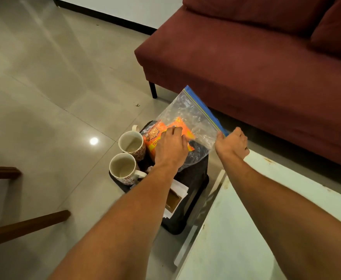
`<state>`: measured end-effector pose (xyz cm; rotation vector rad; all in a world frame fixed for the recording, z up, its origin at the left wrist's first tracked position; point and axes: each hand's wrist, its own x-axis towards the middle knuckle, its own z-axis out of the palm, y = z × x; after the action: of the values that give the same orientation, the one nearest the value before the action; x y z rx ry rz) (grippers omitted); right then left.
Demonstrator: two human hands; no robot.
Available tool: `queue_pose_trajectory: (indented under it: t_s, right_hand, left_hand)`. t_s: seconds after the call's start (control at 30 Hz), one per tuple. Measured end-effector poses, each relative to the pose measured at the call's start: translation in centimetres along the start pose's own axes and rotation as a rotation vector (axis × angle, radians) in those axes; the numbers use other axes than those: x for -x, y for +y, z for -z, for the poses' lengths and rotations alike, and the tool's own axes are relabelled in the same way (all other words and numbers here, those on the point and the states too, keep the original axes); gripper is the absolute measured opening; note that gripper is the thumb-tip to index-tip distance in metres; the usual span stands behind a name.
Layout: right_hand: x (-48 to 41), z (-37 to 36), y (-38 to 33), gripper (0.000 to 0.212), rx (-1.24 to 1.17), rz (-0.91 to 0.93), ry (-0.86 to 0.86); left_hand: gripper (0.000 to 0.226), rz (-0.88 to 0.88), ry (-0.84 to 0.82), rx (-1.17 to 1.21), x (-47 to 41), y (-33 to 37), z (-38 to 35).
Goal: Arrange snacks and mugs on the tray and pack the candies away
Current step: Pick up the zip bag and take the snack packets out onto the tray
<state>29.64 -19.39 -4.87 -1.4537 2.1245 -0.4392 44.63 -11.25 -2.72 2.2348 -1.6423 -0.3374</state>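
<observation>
A black tray [187,201] rests on something low beside the sofa. Two patterned white mugs stand on its left side: the far mug [131,144] and the near mug [123,168]. A clear zip bag with a blue seal strip [194,116] is held tilted above the tray. My right hand [232,144] grips the seal strip at its lower corner. My left hand [170,146] presses down on an orange snack packet [155,136] lying under or inside the bag; which one I cannot tell. A small cardboard box with white papers [174,199] lies on the tray nearer me.
A dark red sofa [256,63] stands behind the tray, one black leg [153,89] on the tiled floor. A white glass-edged table [266,229] fills the lower right. Wooden furniture legs [24,225] reach in from the left.
</observation>
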Motion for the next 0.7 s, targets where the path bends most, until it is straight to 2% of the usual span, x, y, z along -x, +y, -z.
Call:
queue_pose_trajectory:
  t_s: [0.13, 0.33, 0.53, 0.7]
  right_hand:
    - [-2.2, -0.6, 0.2, 0.048, -0.017, -0.056, -0.066]
    - [-2.7, -0.5, 0.8, 0.029, -0.201, 0.02, -0.1]
    - [-1.5, 2.9, -1.1, 0.013, -0.339, 0.245, -0.071]
    - [1.1, 9.2, -4.3, 0.011, -0.348, 0.457, -0.086]
  left_hand:
    - [0.038, -0.013, 0.016, 0.009, -0.5, -0.2, -1.3]
    - [0.038, -0.002, 0.026, -0.011, -1.0, 0.4, -1.7]
    - [0.037, -0.037, 0.076, -0.011, -1.6, 3.6, 0.6]
    - [0.038, -0.057, 0.183, -0.051, -2.0, 7.3, 5.5]
